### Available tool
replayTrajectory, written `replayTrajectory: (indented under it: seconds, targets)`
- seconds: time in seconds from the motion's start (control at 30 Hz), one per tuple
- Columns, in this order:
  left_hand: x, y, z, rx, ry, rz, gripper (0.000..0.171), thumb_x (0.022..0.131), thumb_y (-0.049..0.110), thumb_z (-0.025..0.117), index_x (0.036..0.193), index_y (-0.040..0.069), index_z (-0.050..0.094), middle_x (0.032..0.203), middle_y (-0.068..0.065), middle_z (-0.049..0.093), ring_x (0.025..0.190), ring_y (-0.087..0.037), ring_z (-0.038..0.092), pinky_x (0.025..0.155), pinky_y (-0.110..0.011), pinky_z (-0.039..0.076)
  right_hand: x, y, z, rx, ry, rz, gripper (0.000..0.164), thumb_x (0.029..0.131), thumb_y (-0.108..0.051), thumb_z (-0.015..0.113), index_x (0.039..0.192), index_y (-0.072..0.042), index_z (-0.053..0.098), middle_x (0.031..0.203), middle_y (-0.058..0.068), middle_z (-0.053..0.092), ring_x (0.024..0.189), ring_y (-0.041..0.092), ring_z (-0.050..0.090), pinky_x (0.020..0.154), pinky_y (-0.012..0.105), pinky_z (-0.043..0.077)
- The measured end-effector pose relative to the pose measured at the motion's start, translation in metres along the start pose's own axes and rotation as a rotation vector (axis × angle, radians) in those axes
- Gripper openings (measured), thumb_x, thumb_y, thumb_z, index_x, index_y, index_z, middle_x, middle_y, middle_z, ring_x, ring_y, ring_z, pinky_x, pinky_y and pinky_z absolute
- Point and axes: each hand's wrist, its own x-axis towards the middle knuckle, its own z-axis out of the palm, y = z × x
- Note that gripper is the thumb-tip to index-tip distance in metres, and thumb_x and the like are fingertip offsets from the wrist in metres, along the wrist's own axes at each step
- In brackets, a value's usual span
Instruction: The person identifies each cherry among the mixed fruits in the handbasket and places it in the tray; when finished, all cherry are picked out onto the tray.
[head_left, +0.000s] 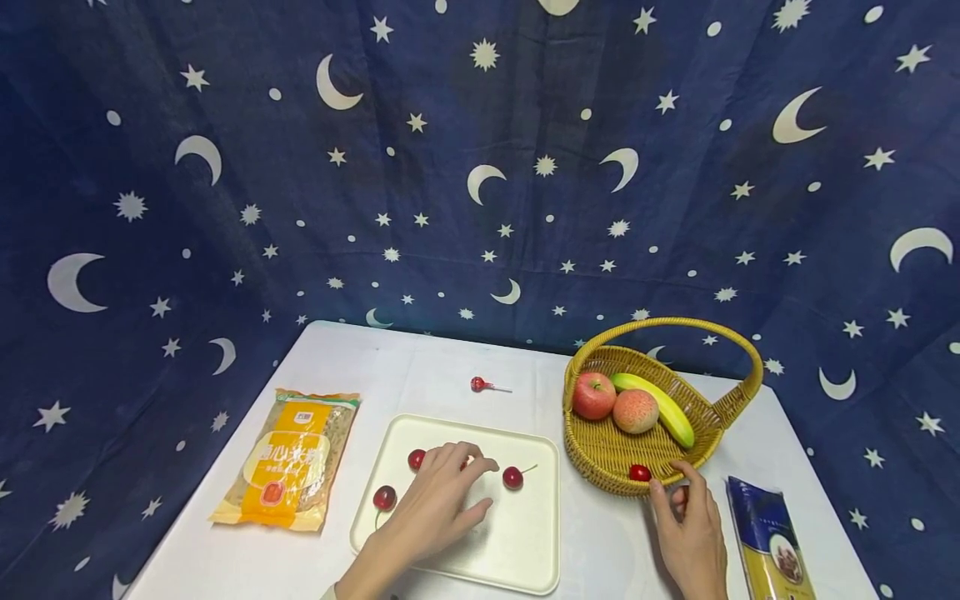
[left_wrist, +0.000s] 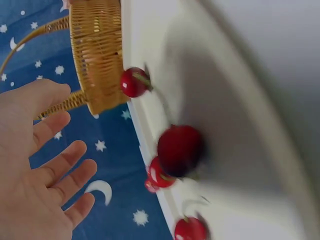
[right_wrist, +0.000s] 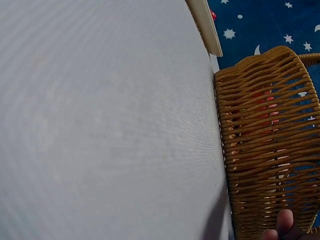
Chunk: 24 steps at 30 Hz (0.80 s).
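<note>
My left hand [head_left: 438,504] hovers over a cream tray [head_left: 480,575], its fingers spread and slightly bent; in the left wrist view its palm holds nothing. Several dark red cherries lie on the tray: one cherry [head_left: 513,477] is right of the fingers, another [head_left: 385,498] sits near the left edge, and one is partly hidden under the hand. My right hand [head_left: 692,529] is at the near rim of a wicker basket [head_left: 600,454], thumb and index finger apart. Just beyond its thumb, a red cherry [head_left: 640,472] lies inside the basket. Only fingertips [right_wrist: 285,220] show in the right wrist view.
The basket also holds an apple [head_left: 594,396], a peach [head_left: 636,412] and a banana [head_left: 660,408] under its tall handle. A red lollipop [head_left: 480,384] lies behind the tray. An orange food bag [head_left: 288,462] is at left, a blue-and-yellow packet [head_left: 768,542] at right.
</note>
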Motion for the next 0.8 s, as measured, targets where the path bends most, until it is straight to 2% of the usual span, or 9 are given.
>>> replayTrajectory:
  seconds: [0.07,0.2,0.37,0.5,0.6,0.7,0.8]
  targets:
    - [0.011,0.004,0.001,-0.014,-0.013,0.013,0.037,0.093,0.036,0.079,0.127,0.031,0.067,0.126,0.006,0.063,0.118,-0.014,0.059,0.105,-0.041,0.048,0.000,0.001,0.000,0.003,-0.001,0.004,0.050,0.108,-0.041,0.058,0.149,-0.015,0.049,0.103,0.006,0.050,0.093,0.021,0.044,0.074,0.033,0.032]
    - [0.035,0.013,0.002,-0.050,-0.044,0.056,0.033,0.096,0.034,0.075,0.128,0.030,0.068,0.124,0.007,0.064,0.112,-0.013,0.060,0.095,-0.034,0.050,0.000,0.001,0.000,0.007,-0.010,0.010,0.051,0.108,-0.042,0.058,0.150,-0.014,0.047,0.104,0.007,0.050,0.094,0.023,0.044,0.075,0.038,0.033]
    - [0.067,0.022,0.004,-0.077,-0.116,0.154,0.031,0.101,0.033,0.070,0.131,0.029,0.068,0.121,0.009,0.066,0.102,-0.010,0.058,0.087,-0.028,0.050,0.000,0.000,0.000,0.001,-0.014,0.009,0.052,0.109,-0.043,0.057,0.150,-0.014,0.047,0.104,0.007,0.050,0.094,0.023,0.045,0.075,0.038,0.033]
    - [0.088,0.031,0.005,-0.076,-0.171,0.227,0.031,0.101,0.033,0.068,0.132,0.028,0.068,0.120,0.008,0.068,0.104,-0.011,0.061,0.088,-0.026,0.051,0.000,-0.001,-0.001,-0.006,-0.007,-0.002,0.051,0.108,-0.042,0.058,0.149,-0.014,0.048,0.103,0.006,0.050,0.093,0.023,0.045,0.074,0.035,0.032]
    - [0.101,0.037,0.006,-0.062,-0.197,0.257,0.032,0.101,0.034,0.068,0.132,0.027,0.069,0.122,0.007,0.068,0.111,-0.011,0.063,0.092,-0.027,0.052,0.000,-0.001,0.000,-0.009,0.003,-0.014,0.050,0.108,-0.041,0.059,0.149,-0.014,0.048,0.102,0.005,0.050,0.092,0.022,0.044,0.074,0.034,0.032]
    - [0.111,0.044,0.009,-0.043,-0.205,0.290,0.033,0.101,0.035,0.068,0.133,0.026,0.069,0.123,0.007,0.068,0.115,-0.011,0.063,0.097,-0.027,0.053,0.000,-0.001,-0.001,-0.013,0.006,-0.016,0.050,0.108,-0.041,0.059,0.149,-0.015,0.048,0.101,0.005,0.049,0.092,0.021,0.043,0.074,0.033,0.032]
    - [0.122,0.050,0.013,-0.022,-0.211,0.333,0.032,0.101,0.036,0.069,0.131,0.026,0.070,0.121,0.008,0.068,0.112,-0.009,0.063,0.096,-0.025,0.052,0.000,0.000,-0.001,-0.011,0.005,-0.020,0.050,0.108,-0.040,0.059,0.149,-0.015,0.048,0.101,0.005,0.049,0.092,0.022,0.043,0.074,0.035,0.032]
